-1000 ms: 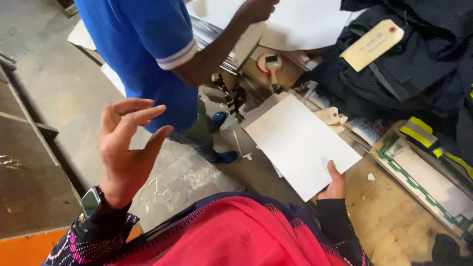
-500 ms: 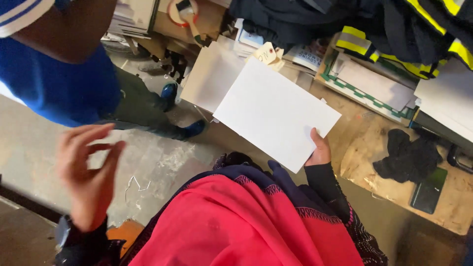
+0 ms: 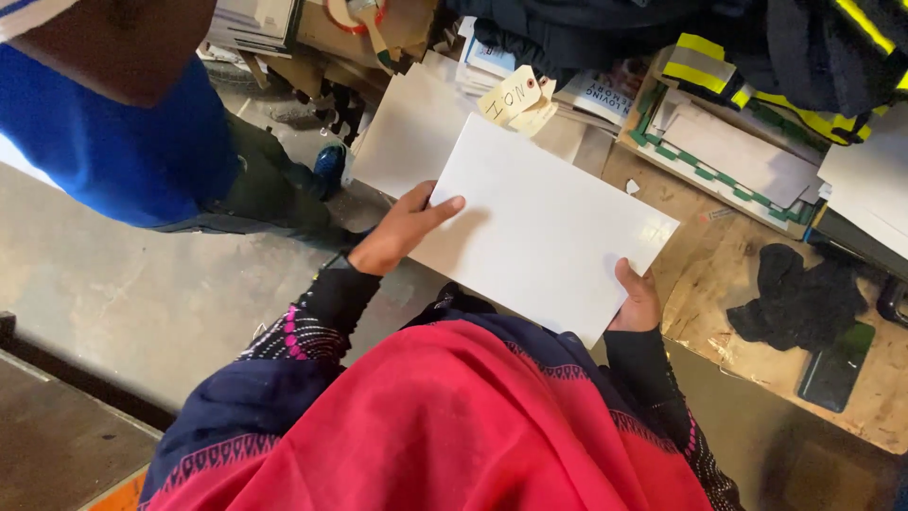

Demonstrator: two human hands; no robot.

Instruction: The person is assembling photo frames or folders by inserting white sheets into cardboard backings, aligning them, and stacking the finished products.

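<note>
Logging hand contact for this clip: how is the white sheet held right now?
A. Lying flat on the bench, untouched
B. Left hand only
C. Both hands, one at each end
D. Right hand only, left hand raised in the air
C: the left hand lies on the upper left end of the white sheet, while the right hand holds its lower right edge.
</note>
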